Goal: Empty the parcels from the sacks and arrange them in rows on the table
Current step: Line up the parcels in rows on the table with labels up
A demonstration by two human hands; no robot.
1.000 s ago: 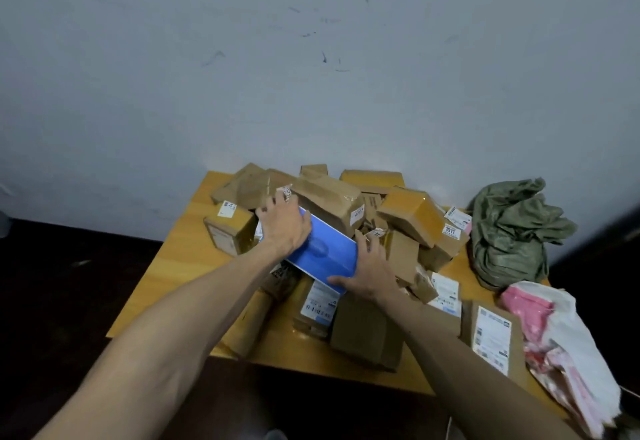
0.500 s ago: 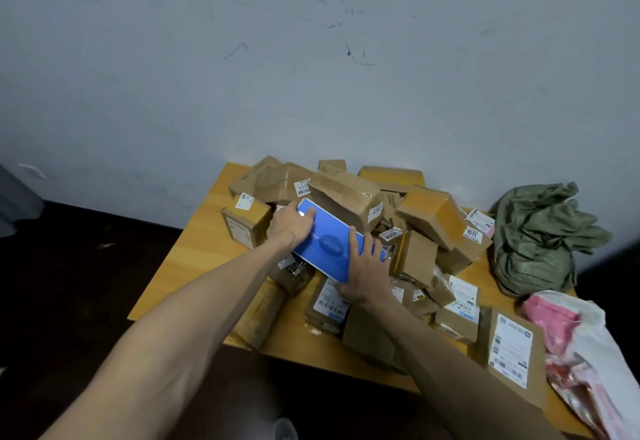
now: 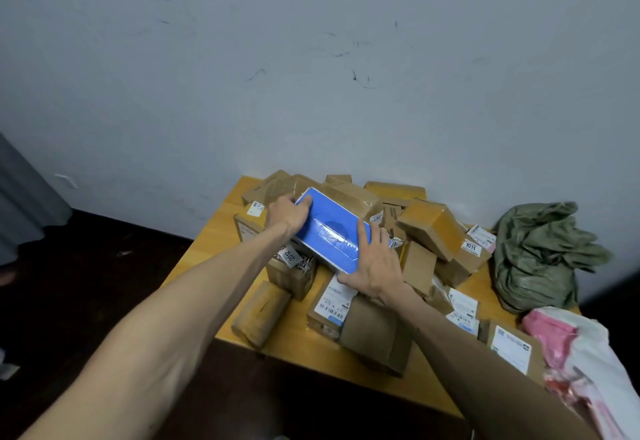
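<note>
Left hand [image 3: 285, 216] grips blue parcel [image 3: 329, 235] at its 10 o'clock end; right hand [image 3: 375, 266] grips its 4 o'clock end. Parcel held atop brown parcel pile [image 3: 429, 228] on table [image 3: 207, 242].

The box [image 3: 329, 242] hides the fingertips of the left hand [image 3: 285, 214]. The label [image 3: 334, 301] in front of it is too small to read. Right of it, the bag [image 3: 568, 346] runs off-frame.

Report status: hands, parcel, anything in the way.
Left hand and right hand grip the blue parcel at opposite ends. Parcel above the jumbled brown boxes. Boxes crowd the table; no rows yet.
</note>
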